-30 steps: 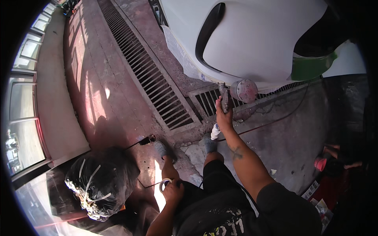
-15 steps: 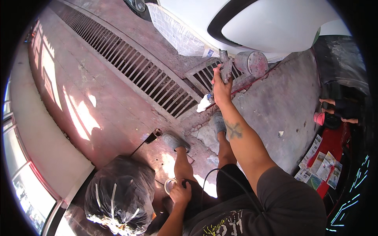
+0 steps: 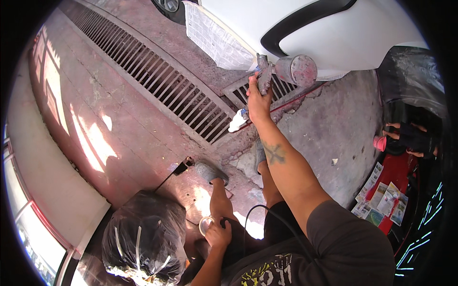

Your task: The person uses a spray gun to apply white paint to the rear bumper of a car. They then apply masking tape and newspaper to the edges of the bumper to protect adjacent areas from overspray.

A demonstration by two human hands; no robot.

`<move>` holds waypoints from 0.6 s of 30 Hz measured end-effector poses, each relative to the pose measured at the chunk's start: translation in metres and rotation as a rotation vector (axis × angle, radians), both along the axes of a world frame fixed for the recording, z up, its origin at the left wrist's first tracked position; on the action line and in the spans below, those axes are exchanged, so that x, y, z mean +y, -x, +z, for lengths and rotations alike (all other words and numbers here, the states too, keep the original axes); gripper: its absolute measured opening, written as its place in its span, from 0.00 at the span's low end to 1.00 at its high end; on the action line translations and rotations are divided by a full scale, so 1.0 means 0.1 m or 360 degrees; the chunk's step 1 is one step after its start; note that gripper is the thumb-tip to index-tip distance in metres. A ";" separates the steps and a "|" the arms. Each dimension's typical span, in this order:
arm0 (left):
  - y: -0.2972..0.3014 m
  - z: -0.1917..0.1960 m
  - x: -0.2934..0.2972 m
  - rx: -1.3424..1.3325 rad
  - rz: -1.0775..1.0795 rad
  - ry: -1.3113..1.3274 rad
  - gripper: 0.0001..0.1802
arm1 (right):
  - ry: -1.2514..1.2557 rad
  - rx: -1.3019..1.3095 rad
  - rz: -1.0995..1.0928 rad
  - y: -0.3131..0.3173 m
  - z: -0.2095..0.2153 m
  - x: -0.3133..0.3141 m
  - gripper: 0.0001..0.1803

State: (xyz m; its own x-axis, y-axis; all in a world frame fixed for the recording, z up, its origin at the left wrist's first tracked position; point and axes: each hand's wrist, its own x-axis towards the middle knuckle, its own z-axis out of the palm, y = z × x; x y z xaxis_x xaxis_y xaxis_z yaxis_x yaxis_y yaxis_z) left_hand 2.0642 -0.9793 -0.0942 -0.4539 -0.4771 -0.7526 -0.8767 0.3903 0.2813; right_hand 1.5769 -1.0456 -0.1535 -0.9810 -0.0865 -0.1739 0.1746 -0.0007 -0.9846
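My right hand point(image 3: 259, 102) is stretched far forward, closed around the handle of a spray gun point(image 3: 265, 80). The gun's round, paint-stained cup point(image 3: 303, 70) sticks out to the right, in front of the lower edge of a white car body point(image 3: 334, 45). Low by my lap, my left hand point(image 3: 219, 234) grips a roll of tape point(image 3: 202, 226). A black hose point(image 3: 255, 208) loops up past my legs. A white cloth or paper point(image 3: 237, 121) hangs just below my right hand.
Printed newspaper point(image 3: 210, 40) covers the car's lower side. A long metal drain grate point(image 3: 157, 71) crosses the floor. A black plastic-wrapped object point(image 3: 143, 233) stands at lower left. On the right, another person point(image 3: 415, 138) is by a pink bucket point(image 3: 379, 143) and a red panel point(image 3: 398, 178).
My right hand and the spray gun have shifted left along the car. The whole view has turned slightly. My left hand keeps its grip on the tape.
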 end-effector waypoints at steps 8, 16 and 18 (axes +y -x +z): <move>0.06 0.03 -0.06 -0.0070 0.0024 -0.0051 0.19 | -0.0013 0.0011 0.0016 0.04 0.06 -0.10 0.24; 0.06 0.00 -0.09 -0.0062 -0.0022 -0.0045 0.19 | 0.0034 0.0073 -0.0292 -0.06 0.37 0.23 0.21; 0.05 0.00 -0.10 -0.0067 -0.0027 -0.0059 0.19 | 0.0000 0.0082 -0.0322 -0.04 0.41 0.32 0.22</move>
State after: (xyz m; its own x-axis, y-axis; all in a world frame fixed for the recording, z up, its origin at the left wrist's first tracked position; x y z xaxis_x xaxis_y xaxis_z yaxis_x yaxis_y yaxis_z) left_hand 2.0596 -0.9895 -0.0946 -0.4294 -0.4411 -0.7880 -0.8813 0.3953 0.2590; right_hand 1.5808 -1.0137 -0.1123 -0.9860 0.1130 -0.1229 0.1202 -0.0307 -0.9923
